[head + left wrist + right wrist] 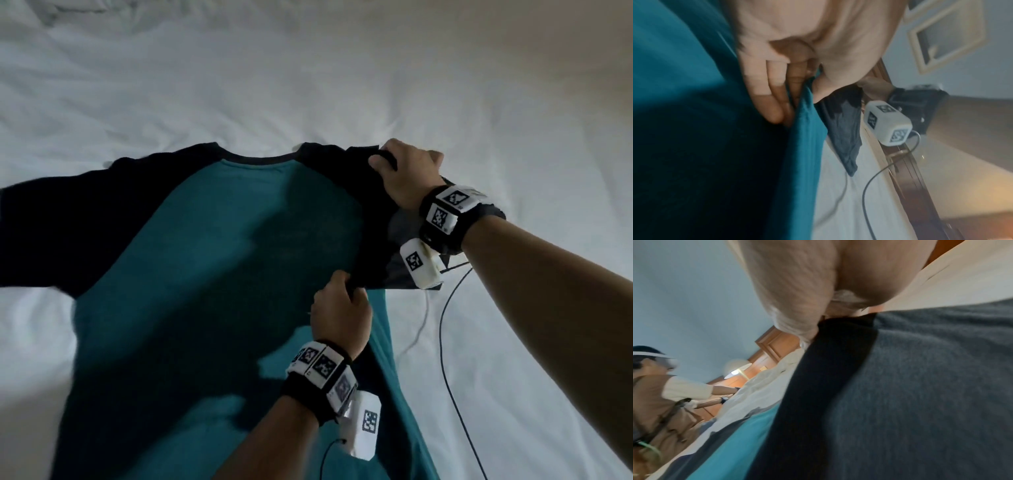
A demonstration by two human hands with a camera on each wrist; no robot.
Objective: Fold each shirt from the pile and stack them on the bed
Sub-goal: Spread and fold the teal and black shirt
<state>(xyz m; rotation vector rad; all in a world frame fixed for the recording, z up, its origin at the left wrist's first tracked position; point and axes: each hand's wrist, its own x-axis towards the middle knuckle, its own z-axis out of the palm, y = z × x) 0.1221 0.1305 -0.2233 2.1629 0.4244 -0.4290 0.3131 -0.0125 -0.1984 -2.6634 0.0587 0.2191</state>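
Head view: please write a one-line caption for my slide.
Both hands, left and right, grip the teal-and-black shirt by its right sleeve side on the white bed.

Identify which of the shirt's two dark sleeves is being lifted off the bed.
The right sleeve, gripped by the right hand and left hand; the left sleeve lies flat on the white bed, untouched.

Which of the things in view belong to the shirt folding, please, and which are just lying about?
Part of the job:
- teal shirt with dark sleeves, spread on the bed
- left hand, gripping its side edge
- right hand, gripping its shoulder
- white bed sheet

Just there:
- cables trailing on the sheet
- wrist bands
- lamp
- another person in the background
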